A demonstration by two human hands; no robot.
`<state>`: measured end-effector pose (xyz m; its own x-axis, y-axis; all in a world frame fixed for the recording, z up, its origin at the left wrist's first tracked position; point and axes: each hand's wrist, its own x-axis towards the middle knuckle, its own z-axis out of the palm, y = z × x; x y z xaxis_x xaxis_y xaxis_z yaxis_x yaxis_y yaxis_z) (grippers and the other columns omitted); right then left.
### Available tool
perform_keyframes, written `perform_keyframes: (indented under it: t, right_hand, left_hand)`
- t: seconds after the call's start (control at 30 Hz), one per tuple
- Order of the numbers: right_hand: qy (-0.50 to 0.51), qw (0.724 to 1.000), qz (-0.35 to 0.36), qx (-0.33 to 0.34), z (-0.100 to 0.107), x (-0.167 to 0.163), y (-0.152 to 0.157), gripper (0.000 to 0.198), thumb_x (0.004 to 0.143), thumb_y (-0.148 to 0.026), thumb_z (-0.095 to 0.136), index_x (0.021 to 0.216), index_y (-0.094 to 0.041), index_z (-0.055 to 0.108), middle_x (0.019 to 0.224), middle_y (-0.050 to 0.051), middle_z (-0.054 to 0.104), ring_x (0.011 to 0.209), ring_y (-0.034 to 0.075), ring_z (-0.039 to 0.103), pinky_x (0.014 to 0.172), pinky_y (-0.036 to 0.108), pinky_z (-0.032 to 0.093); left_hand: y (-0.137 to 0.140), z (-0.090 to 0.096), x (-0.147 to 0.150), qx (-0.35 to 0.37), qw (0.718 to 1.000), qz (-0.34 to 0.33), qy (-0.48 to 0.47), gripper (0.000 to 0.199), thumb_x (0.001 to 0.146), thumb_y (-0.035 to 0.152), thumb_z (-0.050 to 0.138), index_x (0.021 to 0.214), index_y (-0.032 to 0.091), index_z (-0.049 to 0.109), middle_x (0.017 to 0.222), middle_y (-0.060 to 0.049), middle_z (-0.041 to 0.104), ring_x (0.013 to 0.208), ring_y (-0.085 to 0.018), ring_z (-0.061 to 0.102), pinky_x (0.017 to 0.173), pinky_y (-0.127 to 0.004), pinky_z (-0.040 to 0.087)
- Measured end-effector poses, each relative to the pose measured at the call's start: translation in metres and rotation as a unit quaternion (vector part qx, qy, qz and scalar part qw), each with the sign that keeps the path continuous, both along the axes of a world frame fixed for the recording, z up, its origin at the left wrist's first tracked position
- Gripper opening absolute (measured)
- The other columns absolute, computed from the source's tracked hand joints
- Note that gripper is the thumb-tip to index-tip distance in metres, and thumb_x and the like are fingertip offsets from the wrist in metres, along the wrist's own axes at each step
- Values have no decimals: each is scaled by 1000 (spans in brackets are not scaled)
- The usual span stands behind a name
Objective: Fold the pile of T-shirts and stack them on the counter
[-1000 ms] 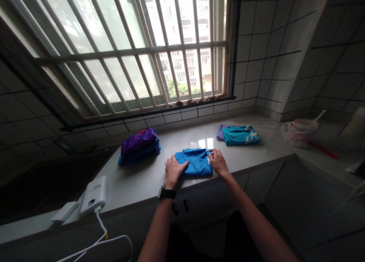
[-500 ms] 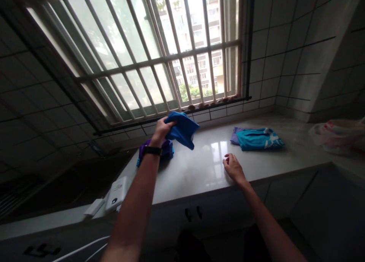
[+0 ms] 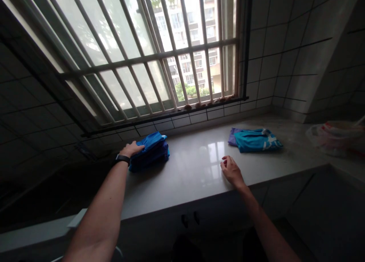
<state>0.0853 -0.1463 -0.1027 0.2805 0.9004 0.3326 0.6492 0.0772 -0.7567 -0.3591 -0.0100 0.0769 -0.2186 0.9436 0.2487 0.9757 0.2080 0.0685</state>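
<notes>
While the left hand (image 3: pixel 131 149) is outstretched, grip holding blue cloth (image 3: pixel 152 141), the right hand (image 3: pixel 232 172) curls loosely, grip narrow.

The bright blue cloth (image 3: pixel 152 140) is folded into a flat bundle, with a pale bit at its far right corner. It lies on top of a dark blue pile of folded cloth (image 3: pixel 151 158). The pile sits on the shiny, pale surface (image 3: pixel 182 182).
</notes>
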Motion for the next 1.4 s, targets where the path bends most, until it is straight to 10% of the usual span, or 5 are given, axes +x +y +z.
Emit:
perform_keyframes:
  t: [0.4,0.73,0.9,1.07,1.4]
  right_hand:
    - [5,1000,0,-14,2,0,-1,22,87,-30,45,102,-20,56,93,7,64,88,24,63,84,35,47]
    - [-27,999,-8,-18,9,-4,0,14,86,-20,47,96,-22,56,94,8,67,93,24,64,88,34,48]
    - [-15,1000,-1,-15,12,-2,1,13,85,-17,49,94,-23,56,93,6,67,92,23,64,87,32,48]
    - [-15,1000,9,-23,16,0,-1,13,85,-16,48,93,-23,57,97,7,68,96,22,64,91,33,49]
    - [-49,991,31,-117,50,24,16,7,84,-23,58,87,-21,64,83,3,69,82,19,68,78,29,52]
  left_hand:
    - [-16,-67,70,19,998,-37,-45,48,101,36,39,146,28,53,159,-7,47,147,-26,39,124,-51,21]
    - [-28,-12,128,60,994,-92,16,44,91,23,54,132,10,58,138,-20,61,132,-38,48,111,-58,30]
    - [-83,-69,210,101,973,-208,24,34,96,26,46,124,15,61,115,-14,70,109,-27,64,104,-41,39]
    - [-112,-134,232,100,948,-299,50,23,88,13,45,101,17,64,101,-14,70,99,-29,66,91,-40,43]
    - [-105,-137,227,96,935,-342,26,22,85,9,46,98,17,61,101,-14,69,99,-29,65,91,-41,42]
